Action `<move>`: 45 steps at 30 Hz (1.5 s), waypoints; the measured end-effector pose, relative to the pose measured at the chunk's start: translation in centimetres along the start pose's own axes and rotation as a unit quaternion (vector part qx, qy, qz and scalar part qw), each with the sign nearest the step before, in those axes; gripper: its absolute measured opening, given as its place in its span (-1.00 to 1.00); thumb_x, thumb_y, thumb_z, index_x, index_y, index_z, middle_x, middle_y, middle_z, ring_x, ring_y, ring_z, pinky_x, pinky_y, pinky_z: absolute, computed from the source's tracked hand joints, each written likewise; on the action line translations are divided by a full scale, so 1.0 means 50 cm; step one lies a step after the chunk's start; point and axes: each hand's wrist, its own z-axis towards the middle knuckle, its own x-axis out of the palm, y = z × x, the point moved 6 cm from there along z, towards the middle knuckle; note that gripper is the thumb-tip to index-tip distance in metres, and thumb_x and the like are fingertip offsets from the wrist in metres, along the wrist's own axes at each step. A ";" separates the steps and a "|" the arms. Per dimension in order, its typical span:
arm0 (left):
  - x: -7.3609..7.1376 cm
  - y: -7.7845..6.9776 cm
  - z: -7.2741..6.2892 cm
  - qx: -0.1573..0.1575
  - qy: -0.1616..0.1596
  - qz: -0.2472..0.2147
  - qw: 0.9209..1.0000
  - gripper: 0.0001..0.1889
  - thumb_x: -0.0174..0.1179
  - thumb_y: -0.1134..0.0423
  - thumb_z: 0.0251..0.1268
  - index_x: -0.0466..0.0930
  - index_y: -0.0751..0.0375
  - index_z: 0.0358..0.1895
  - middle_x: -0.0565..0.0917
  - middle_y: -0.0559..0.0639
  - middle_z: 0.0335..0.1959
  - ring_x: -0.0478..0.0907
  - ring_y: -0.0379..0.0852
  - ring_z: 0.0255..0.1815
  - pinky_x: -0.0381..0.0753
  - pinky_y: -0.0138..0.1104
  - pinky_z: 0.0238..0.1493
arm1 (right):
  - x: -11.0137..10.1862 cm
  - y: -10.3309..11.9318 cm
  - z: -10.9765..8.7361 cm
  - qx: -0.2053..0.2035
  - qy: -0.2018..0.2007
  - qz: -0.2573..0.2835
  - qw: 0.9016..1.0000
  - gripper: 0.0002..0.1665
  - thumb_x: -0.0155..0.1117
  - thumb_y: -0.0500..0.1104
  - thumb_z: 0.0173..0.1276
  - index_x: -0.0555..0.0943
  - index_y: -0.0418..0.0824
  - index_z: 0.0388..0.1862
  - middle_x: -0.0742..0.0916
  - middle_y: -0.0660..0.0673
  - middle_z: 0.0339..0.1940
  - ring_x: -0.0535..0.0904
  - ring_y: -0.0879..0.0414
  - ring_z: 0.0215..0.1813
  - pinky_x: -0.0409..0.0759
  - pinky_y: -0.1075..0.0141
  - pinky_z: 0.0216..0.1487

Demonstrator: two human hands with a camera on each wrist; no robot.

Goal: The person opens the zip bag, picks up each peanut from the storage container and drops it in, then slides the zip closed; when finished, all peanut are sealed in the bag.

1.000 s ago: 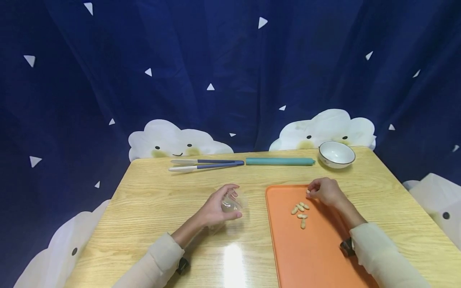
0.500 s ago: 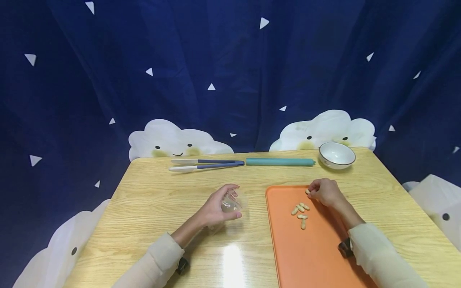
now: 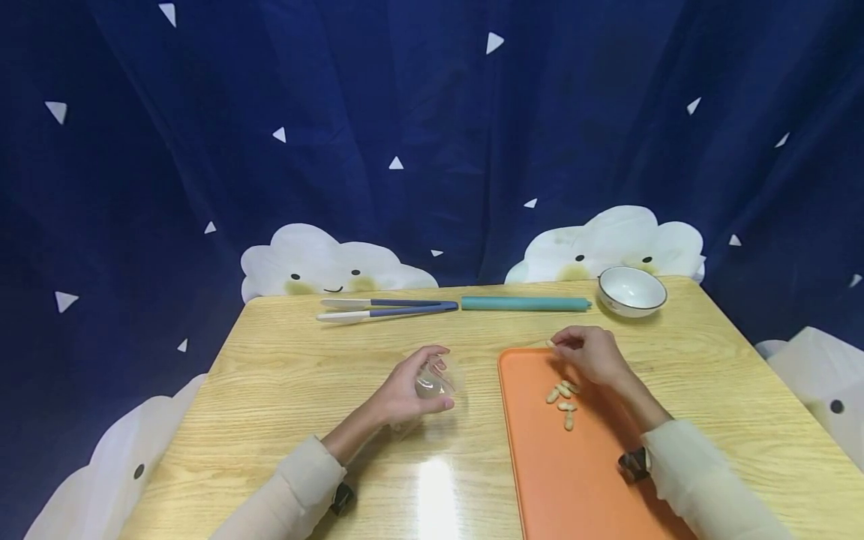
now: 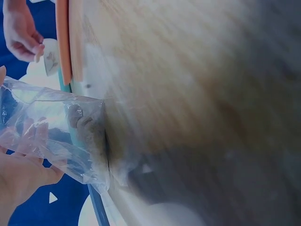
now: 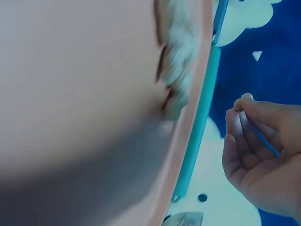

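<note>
My left hand (image 3: 403, 393) is curled round a clear plastic bag (image 4: 51, 125) and holds it upright on the table, left of the orange tray (image 3: 553, 480). Several peanuts (image 4: 91, 136) show through the plastic at the bag's bottom in the left wrist view. Thumb and fingertips of my right hand (image 3: 595, 357) pinch a single peanut (image 3: 550, 343) above the tray's far edge. Below that hand, several more peanuts (image 3: 553, 395) lie loosely grouped on the tray; in the right wrist view they are blurred.
Along the table's back lie blue-and-white tongs (image 3: 405, 310) and a teal stick-like roll (image 3: 525, 303). A white bowl (image 3: 631, 291) with a dark rim stands at the back right. Behind the table (image 3: 270, 375) hangs a dark blue curtain (image 3: 432, 112).
My right hand, pinching the peanut, has lifted and moved left from the tray's far right corner toward the bag. My left hand and the bag have stayed put.
</note>
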 end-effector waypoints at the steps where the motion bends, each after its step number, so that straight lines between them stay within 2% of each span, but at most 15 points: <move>1: 0.000 0.001 0.000 0.000 0.000 -0.001 1.000 -0.19 0.44 0.12 -0.06 0.26 -0.05 0.35 0.55 -0.01 0.07 0.43 -0.01 0.19 0.30 0.08 0.29 | 0.003 0.008 0.000 -0.002 0.001 0.005 1.000 -0.83 0.31 -0.22 0.25 0.70 -0.26 -0.22 0.77 -0.14 -0.36 0.66 0.09 -0.33 0.57 0.36 -0.33; 7: 0.000 0.001 0.001 0.000 -0.001 -0.001 1.000 -0.19 0.44 0.10 -0.07 0.27 -0.06 0.34 0.56 -0.01 0.07 0.43 -0.01 0.20 0.30 0.08 0.29 | 0.033 0.057 0.001 -0.023 0.015 0.037 0.999 -0.84 0.31 -0.20 0.26 0.71 -0.19 -0.19 0.77 -0.11 -0.30 0.65 0.11 -0.30 0.58 0.35 -0.29; 14: -0.001 0.001 0.001 -0.003 -0.001 -0.003 1.000 -0.19 0.44 0.11 -0.07 0.27 -0.08 0.34 0.56 -0.01 0.07 0.43 0.00 0.20 0.30 0.09 0.29 | 0.069 0.130 0.000 -0.075 0.027 0.061 0.995 -0.84 0.32 -0.19 0.25 0.71 -0.12 -0.19 0.76 -0.02 -0.29 0.64 0.16 -0.26 0.59 0.39 -0.25; 18: -0.002 0.000 0.001 -0.004 -0.004 -0.004 1.000 -0.21 0.44 0.12 -0.07 0.28 -0.14 0.32 0.56 -0.02 0.06 0.44 -0.01 0.18 0.31 0.08 0.27 | 0.086 0.174 0.002 -0.102 0.032 0.080 0.991 -0.87 0.31 -0.19 0.26 0.72 -0.12 -0.22 0.73 0.02 -0.31 0.62 0.18 -0.25 0.60 0.39 -0.26; 24: -0.004 0.000 0.002 -0.005 -0.002 -0.008 1.000 -0.21 0.44 0.13 -0.06 0.27 -0.11 0.32 0.56 -0.01 0.06 0.44 -0.01 0.17 0.32 0.09 0.25 | 0.111 0.224 0.003 -0.121 0.053 0.103 0.986 -0.87 0.31 -0.22 0.25 0.72 -0.14 -0.22 0.73 0.02 -0.31 0.60 0.20 -0.26 0.57 0.39 -0.27; 31: -0.003 -0.001 0.001 0.002 0.001 -0.013 1.000 -0.19 0.44 0.13 -0.06 0.26 0.00 0.34 0.56 0.07 0.09 0.45 0.00 0.17 0.32 0.10 0.24 | 0.141 0.254 0.001 -0.137 0.078 0.115 0.981 -0.89 0.33 -0.24 0.22 0.72 -0.14 -0.27 0.75 0.01 -0.33 0.61 0.22 -0.29 0.58 0.39 -0.29; 36: -0.002 0.000 0.002 0.001 -0.001 -0.007 1.000 -0.21 0.43 0.13 -0.05 0.27 -0.01 0.34 0.53 0.04 0.14 0.42 0.00 0.20 0.33 0.11 0.23 | 0.157 0.264 0.001 -0.134 0.084 0.117 0.980 -0.90 0.37 -0.24 0.18 0.73 -0.16 -0.30 0.76 0.00 -0.37 0.62 0.23 -0.31 0.57 0.42 -0.31; 41: -0.001 0.000 0.003 0.005 -0.001 -0.005 1.000 -0.21 0.43 0.14 -0.04 0.27 -0.02 0.33 0.54 0.02 0.12 0.45 -0.02 0.17 0.35 0.08 0.22 | 0.162 0.266 0.000 -0.132 0.093 0.113 0.980 -0.87 0.36 -0.22 0.19 0.74 -0.20 -0.28 0.78 0.00 -0.36 0.64 0.23 -0.30 0.57 0.44 -0.30; 45: -0.002 0.000 0.003 0.010 0.000 -0.009 1.000 -0.21 0.42 0.16 -0.03 0.27 0.00 0.33 0.56 0.07 0.10 0.46 -0.02 0.15 0.35 0.06 0.21 | 0.154 0.257 -0.001 -0.137 0.088 0.107 0.981 -0.87 0.35 -0.20 0.21 0.74 -0.17 -0.26 0.78 0.01 -0.35 0.65 0.23 -0.28 0.57 0.43 -0.28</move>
